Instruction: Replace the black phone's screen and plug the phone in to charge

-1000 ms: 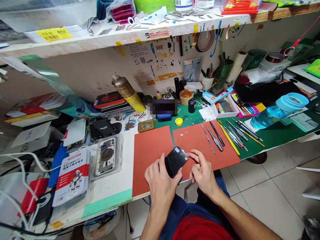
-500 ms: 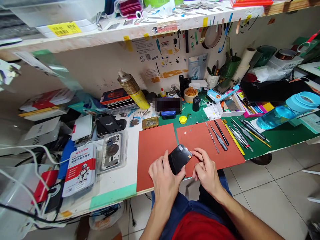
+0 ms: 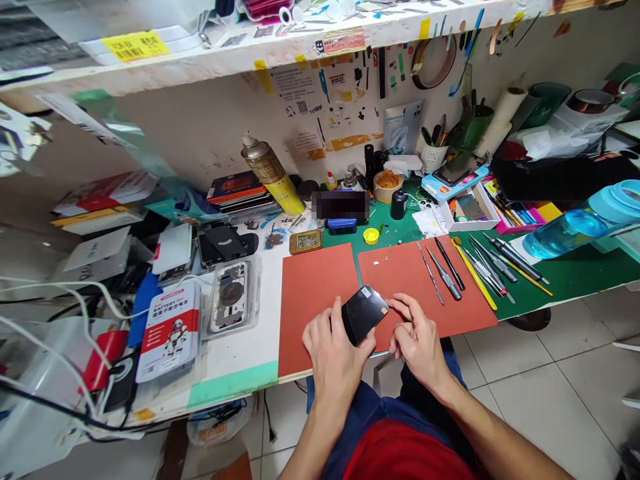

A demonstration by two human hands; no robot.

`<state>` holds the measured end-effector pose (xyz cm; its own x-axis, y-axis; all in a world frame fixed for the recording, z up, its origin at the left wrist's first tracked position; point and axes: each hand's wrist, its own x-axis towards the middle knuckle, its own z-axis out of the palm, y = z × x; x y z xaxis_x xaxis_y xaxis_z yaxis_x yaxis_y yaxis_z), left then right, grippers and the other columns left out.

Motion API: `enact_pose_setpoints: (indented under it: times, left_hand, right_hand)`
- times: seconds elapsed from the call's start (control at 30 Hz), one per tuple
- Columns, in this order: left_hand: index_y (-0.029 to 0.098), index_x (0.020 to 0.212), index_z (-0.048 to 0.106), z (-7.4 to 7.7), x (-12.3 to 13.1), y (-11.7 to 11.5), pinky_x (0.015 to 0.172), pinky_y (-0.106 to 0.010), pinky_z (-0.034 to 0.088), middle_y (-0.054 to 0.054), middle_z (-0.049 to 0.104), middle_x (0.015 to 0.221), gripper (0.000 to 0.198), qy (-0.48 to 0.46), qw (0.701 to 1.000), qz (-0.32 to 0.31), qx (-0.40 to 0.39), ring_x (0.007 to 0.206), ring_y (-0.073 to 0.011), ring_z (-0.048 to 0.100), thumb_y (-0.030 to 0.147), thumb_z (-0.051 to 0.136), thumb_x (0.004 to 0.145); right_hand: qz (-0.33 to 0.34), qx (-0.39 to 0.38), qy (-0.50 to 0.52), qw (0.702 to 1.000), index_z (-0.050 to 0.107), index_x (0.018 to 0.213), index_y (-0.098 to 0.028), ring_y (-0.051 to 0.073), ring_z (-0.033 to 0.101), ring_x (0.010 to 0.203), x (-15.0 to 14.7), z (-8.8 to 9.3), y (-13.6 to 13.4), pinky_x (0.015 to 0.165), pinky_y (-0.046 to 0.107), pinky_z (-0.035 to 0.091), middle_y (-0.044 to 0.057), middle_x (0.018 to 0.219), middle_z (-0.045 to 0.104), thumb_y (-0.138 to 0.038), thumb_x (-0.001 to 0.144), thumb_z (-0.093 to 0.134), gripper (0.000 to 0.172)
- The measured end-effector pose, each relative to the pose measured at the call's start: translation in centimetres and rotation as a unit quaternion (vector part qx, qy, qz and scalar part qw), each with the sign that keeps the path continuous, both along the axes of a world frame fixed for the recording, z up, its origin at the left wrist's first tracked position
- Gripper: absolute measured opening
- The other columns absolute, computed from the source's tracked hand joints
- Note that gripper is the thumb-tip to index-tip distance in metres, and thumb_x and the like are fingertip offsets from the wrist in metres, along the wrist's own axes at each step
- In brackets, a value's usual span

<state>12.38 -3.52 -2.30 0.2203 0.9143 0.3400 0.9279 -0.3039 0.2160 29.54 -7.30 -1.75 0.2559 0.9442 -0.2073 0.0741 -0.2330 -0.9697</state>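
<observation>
My left hand point(image 3: 334, 343) grips a glossy black phone point(image 3: 364, 317) along its lower left side, tilted over the front edge of the mat. A small white label and an orange tab show at the phone's far end. My right hand point(image 3: 416, 337) is by the right corner; its index finger reaches to the orange tab, while the other fingers curl loosely with nothing visible in them. Whether that fingertip touches the phone is hard to tell. Beneath lies a reddish-brown mat point(image 3: 315, 293).
Several tools, among them a yellow-handled brush point(image 3: 475, 275) and a grey-handled tool point(image 3: 445, 273), lie to the right. A blue water bottle point(image 3: 565, 230) leans there. On the left stand an opened phone in a clear case point(image 3: 233, 297) and a battery box point(image 3: 169, 333). A shelf point(image 3: 220, 57) overhangs the bench.
The camera view has shifted a little, so the whole scene sits slightly farther right. My hands and the phone keep nearly the same pose.
</observation>
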Motion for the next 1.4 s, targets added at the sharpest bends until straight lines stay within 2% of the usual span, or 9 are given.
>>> enact_pose_setpoints:
  times: [0.17, 0.37, 0.43, 0.57, 0.63, 0.87, 1.03, 1.4]
  left_hand:
    - [0.007, 0.151, 0.050, 0.09, 0.03, -0.03, 0.107, -0.057, 0.046, -0.019, 0.068, 0.121, 0.076, -0.004, 1.000, -0.002, -0.004, 0.117, -0.0404, 0.062, 0.037, 0.079, 0.087]
    - [0.008, 0.150, 0.050, 0.16, 0.11, 0.00, 0.106, -0.058, 0.047, -0.019, 0.068, 0.120, 0.075, -0.008, 1.000, -0.001, 0.003, 0.116, -0.0403, 0.062, 0.035, 0.078, 0.086]
    - [0.008, 0.150, 0.050, 0.16, 0.11, -0.01, 0.106, -0.058, 0.047, -0.019, 0.068, 0.121, 0.076, -0.008, 1.000, -0.002, 0.001, 0.116, -0.0405, 0.062, 0.035, 0.079, 0.086]
    - [0.007, 0.151, 0.050, 0.15, 0.09, -0.03, 0.107, -0.058, 0.046, -0.019, 0.068, 0.122, 0.078, -0.008, 1.000, -0.001, -0.003, 0.117, -0.0404, 0.063, 0.035, 0.081, 0.085]
    - [0.007, 0.151, 0.050, 0.12, 0.08, -0.05, 0.107, -0.058, 0.047, -0.019, 0.068, 0.122, 0.077, -0.008, 1.000, -0.001, -0.004, 0.117, -0.0404, 0.062, 0.034, 0.080, 0.085]
    - [0.007, 0.151, 0.050, 0.15, 0.10, -0.08, 0.107, -0.058, 0.046, -0.020, 0.069, 0.122, 0.075, -0.005, 1.000, -0.004, 0.001, 0.117, -0.0398, 0.063, 0.037, 0.078, 0.087]
    - [0.007, 0.151, 0.050, 0.19, 0.12, -0.10, 0.107, -0.057, 0.045, -0.020, 0.069, 0.123, 0.076, -0.003, 1.000, 0.000, -0.004, 0.118, -0.0401, 0.063, 0.035, 0.079, 0.086]
    - [0.010, 0.153, 0.046, 0.47, 0.17, -0.20, 0.110, -0.057, 0.042, -0.019, 0.068, 0.125, 0.077, -0.005, 1.000, -0.002, -0.014, 0.119, -0.0392, 0.063, 0.035, 0.078, 0.088]
  right_hand:
    - [0.005, 0.005, -0.002, 1.000, 0.050, 0.140, -0.018, 0.014, 0.065, 0.045, 0.03, 0.00, -0.04, 0.052, 0.030, 0.054, 0.010, 0.102, 0.083, -0.023, 0.082, 0.049, 0.058]
    - [0.009, 0.006, -0.007, 1.000, 0.051, 0.140, -0.017, 0.014, 0.062, 0.042, 0.11, 0.05, -0.02, 0.053, 0.030, 0.054, 0.008, 0.093, 0.084, -0.024, 0.082, 0.049, 0.059]
    - [0.009, 0.004, -0.009, 1.000, 0.051, 0.140, -0.017, 0.014, 0.062, 0.043, 0.14, 0.04, -0.02, 0.053, 0.031, 0.054, 0.010, 0.098, 0.084, -0.024, 0.082, 0.049, 0.059]
    - [0.008, -0.004, -0.007, 1.000, 0.052, 0.139, -0.018, 0.013, 0.064, 0.044, 0.17, 0.06, -0.04, 0.054, 0.032, 0.055, 0.019, 0.127, 0.079, -0.025, 0.082, 0.050, 0.057]
    - [0.009, -0.007, -0.007, 1.000, 0.052, 0.139, -0.018, 0.012, 0.065, 0.045, 0.17, 0.11, -0.05, 0.055, 0.032, 0.055, 0.021, 0.133, 0.077, -0.025, 0.082, 0.050, 0.058]
    - [0.010, -0.004, -0.008, 1.000, 0.052, 0.139, -0.018, 0.014, 0.065, 0.046, 0.18, 0.22, -0.04, 0.054, 0.031, 0.055, 0.016, 0.117, 0.082, -0.024, 0.083, 0.050, 0.057]
    - [0.008, -0.001, -0.003, 1.000, 0.052, 0.138, -0.018, 0.015, 0.066, 0.047, 0.10, 0.27, -0.06, 0.053, 0.030, 0.055, 0.014, 0.112, 0.083, -0.024, 0.083, 0.052, 0.055]
    - [0.009, -0.006, -0.001, 1.000, 0.052, 0.139, -0.018, 0.016, 0.070, 0.051, 0.04, 0.42, -0.11, 0.053, 0.031, 0.053, 0.018, 0.121, 0.082, -0.026, 0.086, 0.052, 0.053]
